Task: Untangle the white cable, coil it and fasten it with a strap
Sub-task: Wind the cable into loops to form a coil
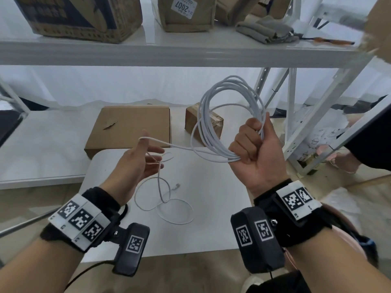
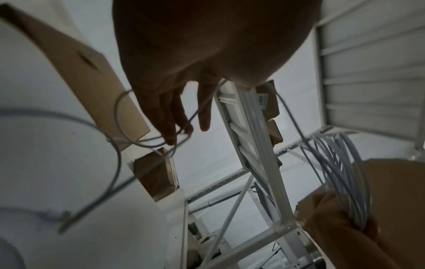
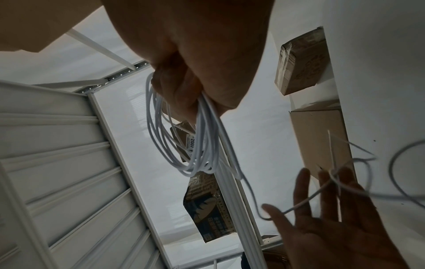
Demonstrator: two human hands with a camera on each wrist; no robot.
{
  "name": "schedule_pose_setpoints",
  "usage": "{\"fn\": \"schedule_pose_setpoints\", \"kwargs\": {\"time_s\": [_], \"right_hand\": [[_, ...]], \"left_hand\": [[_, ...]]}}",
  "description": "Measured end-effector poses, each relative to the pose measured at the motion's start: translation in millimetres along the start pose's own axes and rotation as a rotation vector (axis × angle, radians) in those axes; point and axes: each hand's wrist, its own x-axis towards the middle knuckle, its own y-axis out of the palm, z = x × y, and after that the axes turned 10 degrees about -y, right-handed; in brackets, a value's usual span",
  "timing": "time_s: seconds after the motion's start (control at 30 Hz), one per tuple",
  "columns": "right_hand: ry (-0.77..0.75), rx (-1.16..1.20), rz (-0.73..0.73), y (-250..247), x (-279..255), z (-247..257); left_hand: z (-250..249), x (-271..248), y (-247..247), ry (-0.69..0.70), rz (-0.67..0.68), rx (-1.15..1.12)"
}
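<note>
My right hand (image 1: 250, 143) is raised over the white table (image 1: 213, 218) and grips a coil of several loops of the white cable (image 1: 231, 92); the right wrist view shows the same fist (image 3: 195, 78) closed round the coil (image 3: 197, 145). One strand runs left from the coil and lies over the thumb of my left hand (image 1: 146, 158), which is palm-up with its fingers (image 2: 174, 120) spread. The rest of the cable (image 1: 169, 205) hangs down and lies in loose loops on the table, ending in a plug (image 1: 177, 185). I see no strap.
A flat cardboard box (image 1: 131, 127) and a small taped box (image 1: 213, 121) lie on the low surface behind the table. A white shelf (image 1: 169, 51) with boxes hangs overhead, its upright (image 1: 292, 115) close to my right hand. Another person's hand (image 1: 342, 163) is at the right.
</note>
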Motion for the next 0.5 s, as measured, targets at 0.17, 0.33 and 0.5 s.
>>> {"fn": "schedule_pose_setpoints", "kwargs": {"time_s": [0.17,0.33,0.5], "right_hand": [[0.024,-0.005,0.017,-1.2,-0.3,0.3],[0.029,-0.027,0.024,-1.4,-2.0,-1.1],[0.038,-0.059,0.019,-2.2,-3.1,-3.5]], "left_hand": [[-2.8,-4.5,-7.6,0.037,0.171,0.190],[-0.8,-6.2,-10.9,0.214,0.101,0.655],[-8.4,-5.0,-8.3,0.357,0.015,0.027]]}}
